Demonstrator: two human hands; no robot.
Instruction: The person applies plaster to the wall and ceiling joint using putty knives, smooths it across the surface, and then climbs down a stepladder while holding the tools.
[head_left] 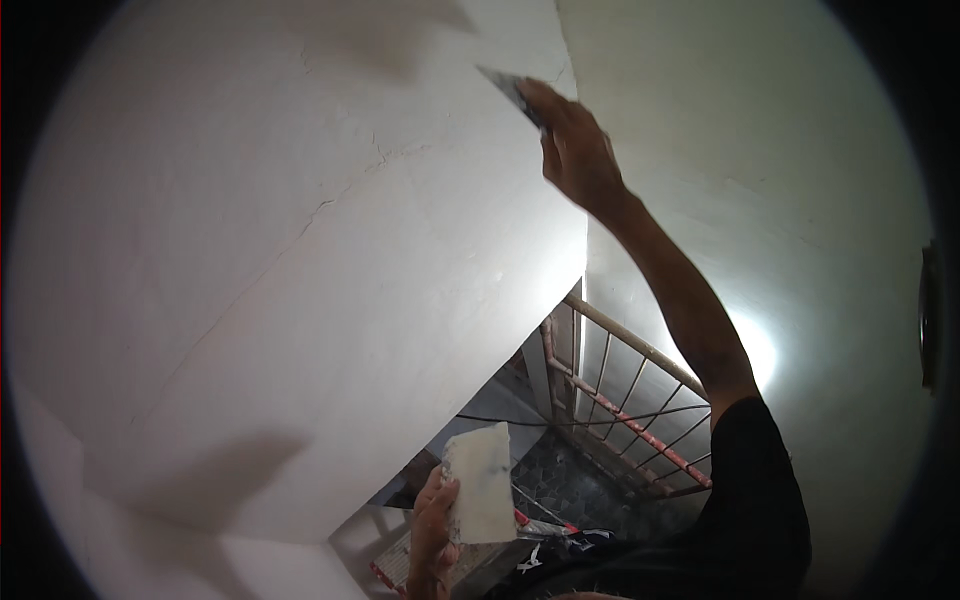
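Note:
Raised high toward the sloping white plaster surface (330,300), my right hand (585,160) is closed on a putty knife (512,98). Its thin grey blade points up and left, and the fingers cover its handle end. I cannot tell whether the blade touches the plaster. Low in the view, my left hand (432,525) grips the left edge of a cream rectangular board (482,485) with dark smudges along its rim. A thin crack (318,212) runs diagonally across the plaster, to the left of the putty knife.
A pale green-grey wall (800,190) meets the white surface on the right. Beneath my right arm stands a metal railing (625,345) with a dark cable (655,412) across it. Below lie a dark patterned floor (570,475) and a slatted platform (395,568). A dark object (928,320) hangs far right.

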